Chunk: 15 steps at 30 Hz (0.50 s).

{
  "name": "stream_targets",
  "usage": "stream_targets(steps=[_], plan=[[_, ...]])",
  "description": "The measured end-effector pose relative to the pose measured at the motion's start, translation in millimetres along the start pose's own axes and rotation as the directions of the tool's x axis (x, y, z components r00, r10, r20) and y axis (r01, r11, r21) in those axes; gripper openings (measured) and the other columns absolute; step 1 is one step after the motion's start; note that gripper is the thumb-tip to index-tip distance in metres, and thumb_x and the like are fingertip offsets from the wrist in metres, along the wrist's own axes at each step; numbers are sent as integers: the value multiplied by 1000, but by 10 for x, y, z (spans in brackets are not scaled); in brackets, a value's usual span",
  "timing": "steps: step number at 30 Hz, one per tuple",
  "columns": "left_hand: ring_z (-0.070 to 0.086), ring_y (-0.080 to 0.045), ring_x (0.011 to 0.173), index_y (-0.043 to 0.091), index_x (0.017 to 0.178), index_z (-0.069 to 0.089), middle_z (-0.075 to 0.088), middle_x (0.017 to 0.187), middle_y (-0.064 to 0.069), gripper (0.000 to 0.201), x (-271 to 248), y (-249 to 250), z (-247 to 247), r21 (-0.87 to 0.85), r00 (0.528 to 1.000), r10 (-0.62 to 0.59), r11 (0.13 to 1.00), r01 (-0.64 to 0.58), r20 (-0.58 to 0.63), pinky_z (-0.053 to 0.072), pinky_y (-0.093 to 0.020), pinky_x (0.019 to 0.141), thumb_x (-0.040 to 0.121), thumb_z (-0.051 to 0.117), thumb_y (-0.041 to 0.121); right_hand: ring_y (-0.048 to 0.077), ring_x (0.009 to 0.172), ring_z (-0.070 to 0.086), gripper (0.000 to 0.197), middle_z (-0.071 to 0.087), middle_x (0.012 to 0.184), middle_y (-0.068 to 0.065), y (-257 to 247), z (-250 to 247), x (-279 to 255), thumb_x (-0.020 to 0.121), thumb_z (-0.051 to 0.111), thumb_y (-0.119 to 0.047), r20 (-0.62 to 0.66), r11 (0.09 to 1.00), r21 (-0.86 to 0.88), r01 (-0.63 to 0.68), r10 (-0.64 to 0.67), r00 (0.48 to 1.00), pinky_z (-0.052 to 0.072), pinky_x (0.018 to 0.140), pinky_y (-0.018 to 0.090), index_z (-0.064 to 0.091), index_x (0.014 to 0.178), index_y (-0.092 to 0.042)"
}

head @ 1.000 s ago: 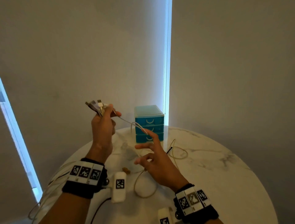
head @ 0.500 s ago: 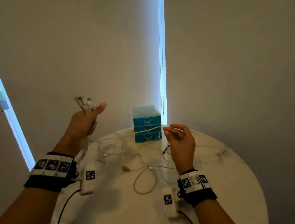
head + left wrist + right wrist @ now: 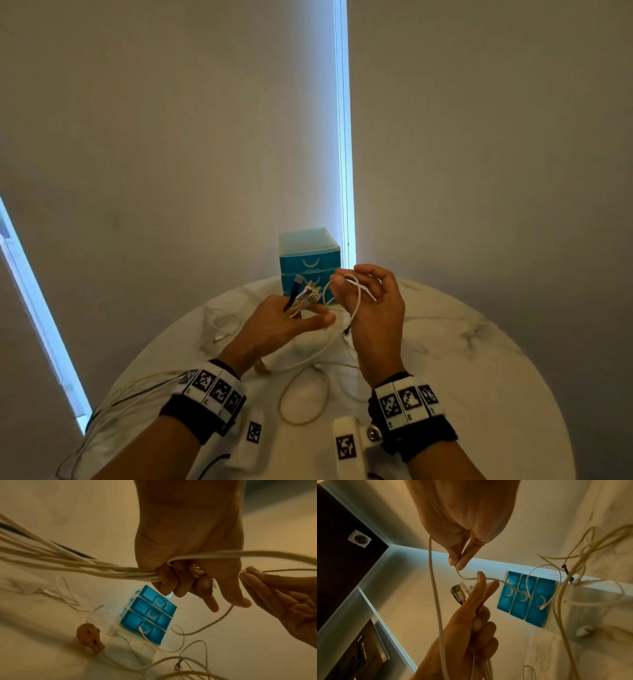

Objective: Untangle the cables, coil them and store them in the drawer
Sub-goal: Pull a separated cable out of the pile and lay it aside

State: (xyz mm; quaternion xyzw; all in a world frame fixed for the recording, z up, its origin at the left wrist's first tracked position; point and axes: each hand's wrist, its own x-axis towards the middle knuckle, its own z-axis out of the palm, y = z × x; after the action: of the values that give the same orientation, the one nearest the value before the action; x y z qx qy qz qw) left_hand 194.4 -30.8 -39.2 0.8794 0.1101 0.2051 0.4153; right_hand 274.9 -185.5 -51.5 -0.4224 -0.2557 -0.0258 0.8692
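Observation:
My left hand (image 3: 301,320) grips a bundle of cables (image 3: 96,566) just below their plugs (image 3: 306,293), which stick up in front of the blue drawer unit (image 3: 308,260). The bundle trails back past my left wrist and over the table's left edge. Close to the right of it, my right hand (image 3: 373,308) pinches a thin white cable (image 3: 465,578) between thumb and forefinger (image 3: 459,561). That cable curves in a loop (image 3: 356,298) from the pinch toward my left hand. The unit's three drawers (image 3: 149,615) look pushed in.
The round marble table (image 3: 479,377) carries more loose cables: a pale loop (image 3: 301,401) near my wrists, a white lead with a plug (image 3: 222,325) at the left, a black connector (image 3: 346,330). A small brown figure (image 3: 89,638) lies near the unit. Blinds hang close behind.
My left hand has come down from the upper left to the middle with the bundle. The right hand closed in beside it, so the once-stretched white cable now hangs in a loop.

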Motion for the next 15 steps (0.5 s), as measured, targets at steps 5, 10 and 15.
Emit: stream_targets(steps=[5,10,15], plan=[[71,-6,73,21,62,74,77,71,5,41,37,-13,-111,4,992,5,1000,-5,-128,54,-30,79,96,74,44,24,106,79,37,79,114,4,190,-2,-24,90,83,-2,80,996,-82,-27,33,996,64,92,38,65,120,-13],[69,-5,88,23,76,84,80,86,15,35,170,45,-872,-15,854,-13,1000,6,-521,50,-28,81,101,63,38,24,103,78,23,81,108,0,379,-184,18,95,76,0,79,951,-261,-164,191,978,64,79,33,72,111,-16],[67,-16,112,23,108,84,78,110,11,35,-5,-22,-2072,111,580,64,993,46,-812,45,-22,93,108,53,40,26,102,78,12,82,101,4,456,-242,44,96,73,0,134,896,-385,-222,292,947,63,73,31,76,101,-10]])
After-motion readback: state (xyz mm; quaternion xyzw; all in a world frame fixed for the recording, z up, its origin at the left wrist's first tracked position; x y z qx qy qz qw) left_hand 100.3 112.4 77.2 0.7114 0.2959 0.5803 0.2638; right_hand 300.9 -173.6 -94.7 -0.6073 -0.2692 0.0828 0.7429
